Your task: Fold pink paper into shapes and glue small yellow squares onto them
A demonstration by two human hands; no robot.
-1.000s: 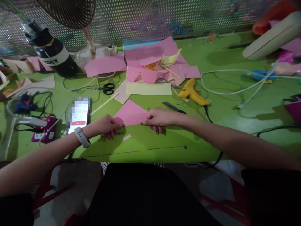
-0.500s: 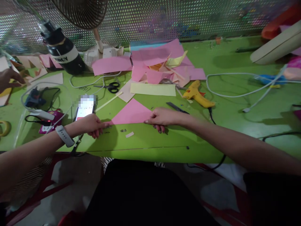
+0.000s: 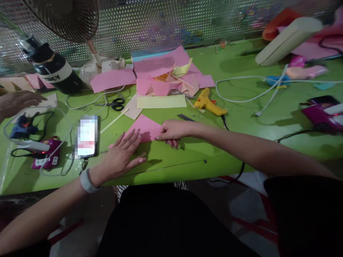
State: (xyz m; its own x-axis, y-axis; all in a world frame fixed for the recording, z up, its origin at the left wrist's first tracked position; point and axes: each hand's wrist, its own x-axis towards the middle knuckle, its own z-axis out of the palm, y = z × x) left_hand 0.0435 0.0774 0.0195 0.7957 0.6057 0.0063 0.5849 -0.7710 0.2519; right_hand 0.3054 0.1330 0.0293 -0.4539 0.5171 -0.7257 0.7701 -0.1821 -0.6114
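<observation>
A folded pink sheet of paper [image 3: 146, 125] lies on the green table [image 3: 171, 167] in front of me, its peak pointing away. My right hand [image 3: 173, 132] pinches the sheet's right side near the folded edge. With fingers stretched out, my left hand [image 3: 122, 153] rests flat over the left part of the paper and hides it. A small paper scrap [image 3: 142, 155] shows by the left thumb. Just beyond the sheet lie a pale yellow paper strip [image 3: 162, 101] and a dark blade-like tool [image 3: 186, 117], partly covered by my right hand.
A phone [image 3: 88, 137] and black scissors [image 3: 117, 104] lie on the left. A yellow glue gun [image 3: 210, 103] is at the right, near white cables. Behind are pink sheets [image 3: 163, 66], a fan [image 3: 66, 18] and a bottle [image 3: 57, 69]. Another person's hand [image 3: 20, 101] reaches in at far left.
My left hand has let go of the sheet's left corner and opened flat onto the paper. My right hand keeps its pinch. The view has turned somewhat to the right.
</observation>
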